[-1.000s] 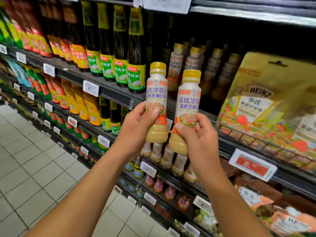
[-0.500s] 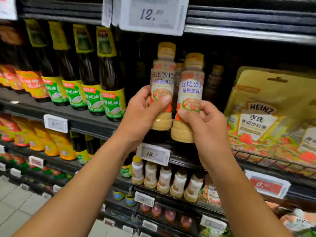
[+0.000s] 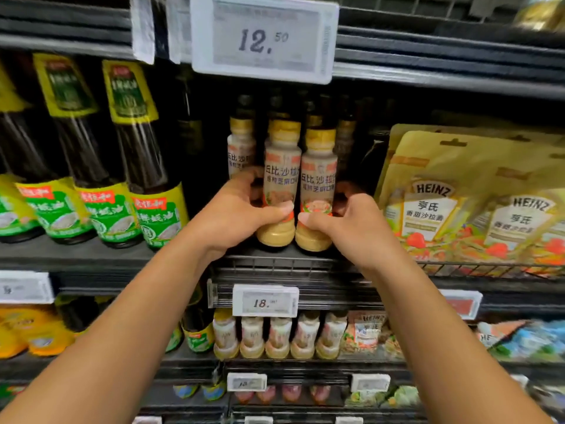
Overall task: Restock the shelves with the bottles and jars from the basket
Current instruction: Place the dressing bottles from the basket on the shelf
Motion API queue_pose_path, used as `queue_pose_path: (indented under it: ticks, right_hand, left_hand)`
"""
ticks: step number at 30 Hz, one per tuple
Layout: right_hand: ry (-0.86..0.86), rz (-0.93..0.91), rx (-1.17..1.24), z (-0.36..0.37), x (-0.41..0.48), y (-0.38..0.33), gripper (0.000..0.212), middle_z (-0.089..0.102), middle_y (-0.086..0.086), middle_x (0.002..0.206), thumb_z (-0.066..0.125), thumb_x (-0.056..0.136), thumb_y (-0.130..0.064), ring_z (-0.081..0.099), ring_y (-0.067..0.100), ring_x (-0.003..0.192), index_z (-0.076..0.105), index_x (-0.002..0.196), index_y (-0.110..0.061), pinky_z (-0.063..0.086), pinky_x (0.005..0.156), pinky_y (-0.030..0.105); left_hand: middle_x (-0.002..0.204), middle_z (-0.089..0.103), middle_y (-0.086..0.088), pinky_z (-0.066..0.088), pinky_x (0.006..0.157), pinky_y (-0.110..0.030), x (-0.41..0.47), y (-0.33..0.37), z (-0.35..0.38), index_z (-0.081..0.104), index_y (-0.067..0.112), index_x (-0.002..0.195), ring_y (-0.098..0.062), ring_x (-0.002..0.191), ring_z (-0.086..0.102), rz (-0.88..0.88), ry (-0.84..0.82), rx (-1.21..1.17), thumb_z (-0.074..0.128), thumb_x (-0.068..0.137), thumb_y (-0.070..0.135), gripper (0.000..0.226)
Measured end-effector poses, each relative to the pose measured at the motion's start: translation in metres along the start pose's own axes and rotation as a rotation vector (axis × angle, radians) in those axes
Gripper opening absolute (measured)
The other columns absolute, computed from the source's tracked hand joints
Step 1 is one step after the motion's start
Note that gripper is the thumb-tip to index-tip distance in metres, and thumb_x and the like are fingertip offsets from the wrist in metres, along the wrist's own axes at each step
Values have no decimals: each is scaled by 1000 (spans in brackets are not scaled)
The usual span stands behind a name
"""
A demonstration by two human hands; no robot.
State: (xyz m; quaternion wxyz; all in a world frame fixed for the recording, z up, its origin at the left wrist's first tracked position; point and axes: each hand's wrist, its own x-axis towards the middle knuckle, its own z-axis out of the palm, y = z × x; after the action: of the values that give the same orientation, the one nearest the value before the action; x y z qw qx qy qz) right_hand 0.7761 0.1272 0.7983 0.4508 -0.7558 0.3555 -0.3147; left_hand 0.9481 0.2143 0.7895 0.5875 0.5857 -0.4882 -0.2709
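Note:
Two beige sesame-dressing bottles with yellow caps stand side by side at the front of a dark shelf [image 3: 275, 264]. My left hand [image 3: 235, 212] grips the left bottle [image 3: 279, 166] around its lower half. My right hand [image 3: 348, 221] grips the right bottle [image 3: 318, 172] the same way, thumb across its label. Both bottle bases sit at or just above the shelf's front edge. More bottles of the same kind [image 3: 241, 148] stand behind them in the dim back of the shelf. The basket is out of view.
Tall dark oil bottles [image 3: 140, 166] with green labels stand to the left. Yellow Heinz pouches [image 3: 458, 197] lean behind a wire rail to the right. A 12.50 price tag [image 3: 263, 38] hangs from the shelf above. A row of small dressing bottles [image 3: 278, 338] fills the shelf below.
Both hands have carried the two bottles forward and down from mid-air onto the shelf front. The view has moved closer and turned to face the shelf.

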Motion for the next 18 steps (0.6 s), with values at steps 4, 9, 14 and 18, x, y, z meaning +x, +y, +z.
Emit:
queue_pose_path:
  ticks: [4,9,14,18]
  right_hand:
    - [-33,17,-82,1,-1,-2,38,74,-7,103,81,83,-30,69,8,94,68,115,-17,56,85,30]
    - [-29,51,-170,5,1,-3,41,66,-11,99,81,83,-30,62,3,86,58,115,-18,46,66,18]
    - [3,94,-259,4,0,-4,48,65,-9,96,85,77,-37,61,6,84,58,113,-20,48,65,22]
    - [-20,147,-345,5,1,-7,57,69,0,110,88,72,-40,67,20,98,62,117,-18,57,89,42]
  left_hand:
    - [128,65,5,51,101,-34,2,-4,-5,43,29,139,-6,115,63,-76,-64,79,80,81,16,69]
    - [136,59,2,46,107,-41,1,-7,-7,34,30,146,-11,123,57,-113,-102,119,78,83,14,78]
    - [133,61,4,47,106,-40,2,-9,-10,37,29,145,-9,122,58,-94,-85,166,79,83,16,76]
    - [125,63,11,49,100,-31,1,-11,-12,41,31,143,-4,114,60,-72,-66,234,85,75,22,81]
